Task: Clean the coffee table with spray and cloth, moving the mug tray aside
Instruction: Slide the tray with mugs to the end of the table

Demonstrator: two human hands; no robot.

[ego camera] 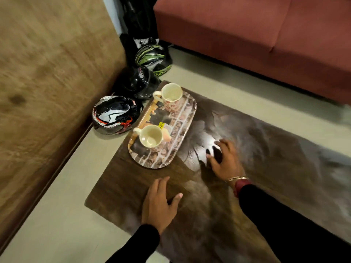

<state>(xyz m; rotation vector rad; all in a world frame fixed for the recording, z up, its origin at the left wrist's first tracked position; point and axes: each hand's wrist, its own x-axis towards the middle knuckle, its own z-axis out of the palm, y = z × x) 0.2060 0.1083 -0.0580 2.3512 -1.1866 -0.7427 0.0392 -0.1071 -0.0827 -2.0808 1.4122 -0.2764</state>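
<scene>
An oblong patterned mug tray sits at the left end of the dark glossy coffee table. Two cream mugs stand on it: a floral one at the far end and a plain one at the near end. My left hand hovers open just short of the tray's near end, fingers spread. My right hand is open to the right of the tray, fingers curled down toward the tabletop. Neither hand holds anything. No spray bottle or cloth is in view.
Three motorcycle helmets lie on the floor left of the table: a black-and-white one, a black one and a green-striped one. A red sofa stands beyond the table. A wooden panel fills the left.
</scene>
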